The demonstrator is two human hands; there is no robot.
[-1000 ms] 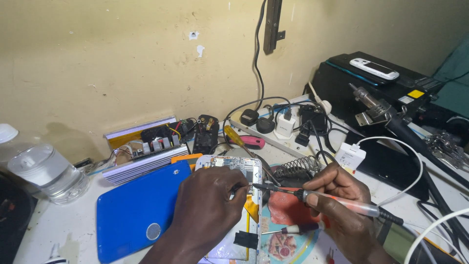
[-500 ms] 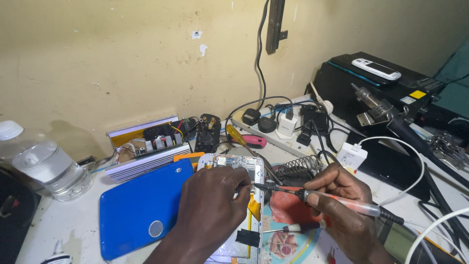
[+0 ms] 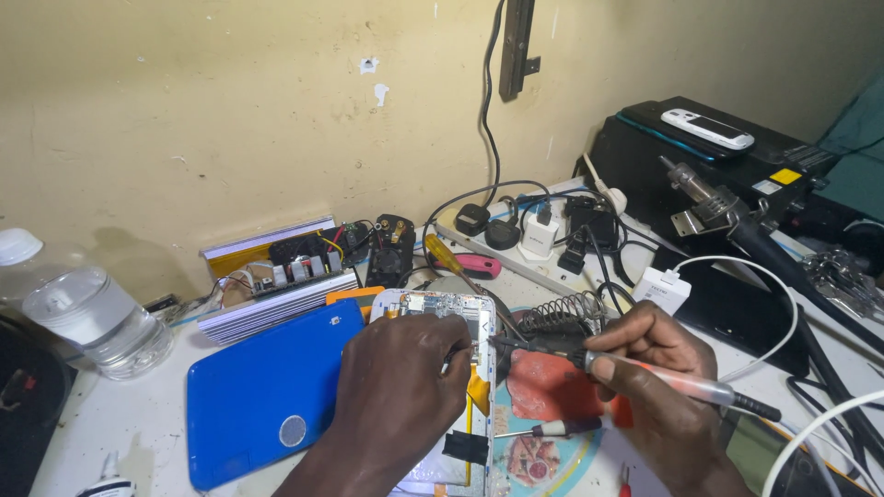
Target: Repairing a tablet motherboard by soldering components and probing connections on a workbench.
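Note:
An opened phone (image 3: 448,310) with its back removed lies on the white bench, circuit board showing. My left hand (image 3: 396,387) rests on top of it, pinching something thin against the board; what it pinches is too small to tell. My right hand (image 3: 649,364) grips a soldering iron (image 3: 635,368) like a pen, its dark tip pointing left and touching the board near the phone's right edge. A small screwdriver (image 3: 552,428) lies on a round colourful mat (image 3: 543,456) between my hands.
A blue case (image 3: 262,396) lies left of the phone, a plastic bottle (image 3: 87,317) at far left. Behind stand an open circuit unit (image 3: 276,276), a power strip with plugs (image 3: 525,241), a coiled iron stand (image 3: 562,313) and a black machine (image 3: 727,166) at right.
The view has shifted slightly. Both hands stay on the phone and the soldering iron tip holds at the board.

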